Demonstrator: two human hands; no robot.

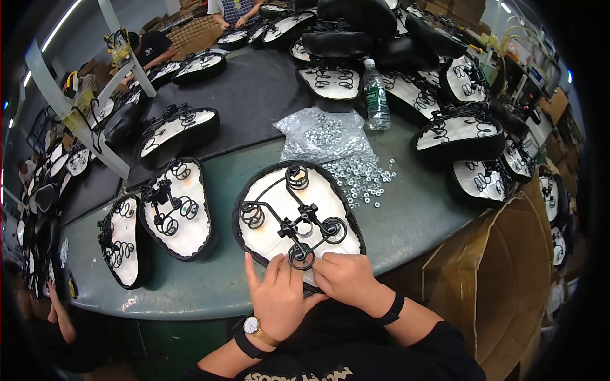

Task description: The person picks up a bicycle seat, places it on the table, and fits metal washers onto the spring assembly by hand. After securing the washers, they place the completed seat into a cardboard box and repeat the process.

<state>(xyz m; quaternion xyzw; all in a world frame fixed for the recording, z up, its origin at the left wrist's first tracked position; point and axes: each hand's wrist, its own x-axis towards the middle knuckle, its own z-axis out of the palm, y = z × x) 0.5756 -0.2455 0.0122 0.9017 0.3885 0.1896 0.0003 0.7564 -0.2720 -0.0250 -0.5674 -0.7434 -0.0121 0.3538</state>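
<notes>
An upturned bicycle saddle (270,184) lies in front of me, its white underside carrying a black wire frame with coil springs (300,256) and a clamp (298,221). My left hand (277,298) grips the saddle's near edge, fingers on the white underside beside the nearest spring and thumb along the rim. Just right of that spring, my right hand (346,277) is closed with its fingertips pinched at the underside; whatever they hold is hidden. Loose metal nuts (362,181) spill from a clear plastic bag (324,136) beyond the saddle.
Two more upturned saddles (178,216) stand at the left of the green table (394,219). A water bottle (376,95) stands behind the nuts, with piled saddles (457,133) to the right. An open cardboard box (489,279) is at the right. Other people work at the far side.
</notes>
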